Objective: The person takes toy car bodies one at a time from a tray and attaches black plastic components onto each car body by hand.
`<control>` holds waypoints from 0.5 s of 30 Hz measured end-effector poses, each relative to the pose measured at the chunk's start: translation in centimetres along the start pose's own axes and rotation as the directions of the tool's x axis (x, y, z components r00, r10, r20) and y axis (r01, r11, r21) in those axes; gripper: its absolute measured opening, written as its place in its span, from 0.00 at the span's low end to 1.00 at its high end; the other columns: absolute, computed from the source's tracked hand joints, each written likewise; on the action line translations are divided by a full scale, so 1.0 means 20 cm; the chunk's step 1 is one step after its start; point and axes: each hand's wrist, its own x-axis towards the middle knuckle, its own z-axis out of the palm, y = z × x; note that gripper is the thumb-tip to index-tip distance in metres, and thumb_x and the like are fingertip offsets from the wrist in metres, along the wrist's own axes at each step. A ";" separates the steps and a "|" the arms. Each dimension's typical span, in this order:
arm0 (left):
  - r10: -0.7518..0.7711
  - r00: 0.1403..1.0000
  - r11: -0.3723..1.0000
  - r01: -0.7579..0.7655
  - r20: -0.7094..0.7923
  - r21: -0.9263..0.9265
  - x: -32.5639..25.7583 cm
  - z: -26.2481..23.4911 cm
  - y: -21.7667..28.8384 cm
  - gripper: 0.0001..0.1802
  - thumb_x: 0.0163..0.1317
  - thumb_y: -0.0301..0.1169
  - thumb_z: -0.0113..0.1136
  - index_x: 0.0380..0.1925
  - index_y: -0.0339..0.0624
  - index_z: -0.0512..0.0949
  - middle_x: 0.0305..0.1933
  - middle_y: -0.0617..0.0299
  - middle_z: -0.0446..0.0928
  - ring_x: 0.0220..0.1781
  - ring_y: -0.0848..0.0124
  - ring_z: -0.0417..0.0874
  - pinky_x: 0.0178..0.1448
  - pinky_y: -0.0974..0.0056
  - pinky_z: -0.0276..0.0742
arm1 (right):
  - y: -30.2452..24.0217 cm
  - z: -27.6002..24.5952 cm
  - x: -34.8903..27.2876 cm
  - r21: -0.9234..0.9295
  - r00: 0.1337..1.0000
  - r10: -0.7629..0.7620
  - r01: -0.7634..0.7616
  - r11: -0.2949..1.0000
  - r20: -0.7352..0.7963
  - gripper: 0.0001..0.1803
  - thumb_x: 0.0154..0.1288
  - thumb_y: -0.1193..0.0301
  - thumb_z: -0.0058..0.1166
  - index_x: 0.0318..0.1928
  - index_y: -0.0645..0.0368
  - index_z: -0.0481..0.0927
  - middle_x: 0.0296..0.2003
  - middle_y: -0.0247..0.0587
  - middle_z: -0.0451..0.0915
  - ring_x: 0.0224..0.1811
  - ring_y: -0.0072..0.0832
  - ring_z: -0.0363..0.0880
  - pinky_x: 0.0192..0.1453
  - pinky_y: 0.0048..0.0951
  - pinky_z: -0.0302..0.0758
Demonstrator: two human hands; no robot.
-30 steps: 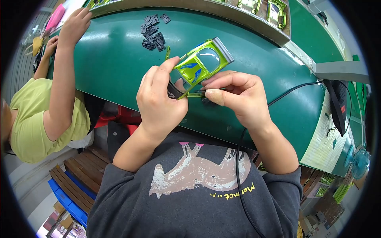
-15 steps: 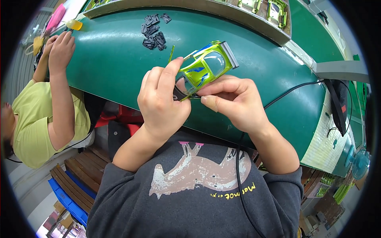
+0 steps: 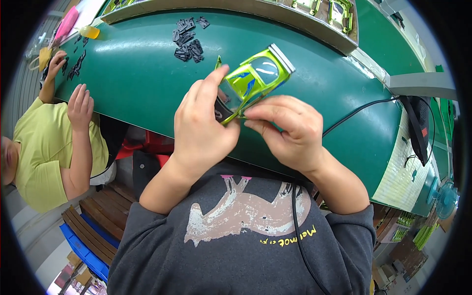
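A bright green toy car body (image 3: 244, 84) with blue markings, clear windows and a grey rear wing is held above the table, tilted. My left hand (image 3: 201, 118) is wrapped round its front end, thumb below and fingers over the far side. At the car's near side edge, my right hand (image 3: 290, 128) has thumb and forefinger pinched together. Whether a small part sits between those fingertips is hidden. Beyond my left hand, a pile of small black plastic parts (image 3: 187, 39) lies on the green table (image 3: 132, 73).
A long cardboard box (image 3: 236, 9) holding more green car bodies stands along the back. At the left sits a co-worker in a yellow-green shirt (image 3: 46, 152), near black parts and a yellow bottle (image 3: 89, 32). A black cable (image 3: 361, 110) crosses the right side, and a small fan (image 3: 446, 199) stands beyond.
The car body has turned a little in my left hand. My right fingers have closed into a tighter pinch at its side. The co-worker's hands have moved apart, one reaching to black parts.
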 end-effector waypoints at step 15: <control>0.605 0.794 0.768 -0.564 -0.055 0.303 -0.05 -0.01 -0.06 0.16 0.49 0.23 0.69 0.41 0.38 0.86 0.66 0.37 0.66 0.64 0.41 0.73 0.65 0.47 0.74 | -0.03 0.00 0.01 0.117 0.991 0.029 -0.014 0.993 -0.127 0.15 0.44 0.81 0.71 0.35 0.61 0.80 0.32 0.40 0.84 0.30 0.34 0.84 0.32 0.29 0.80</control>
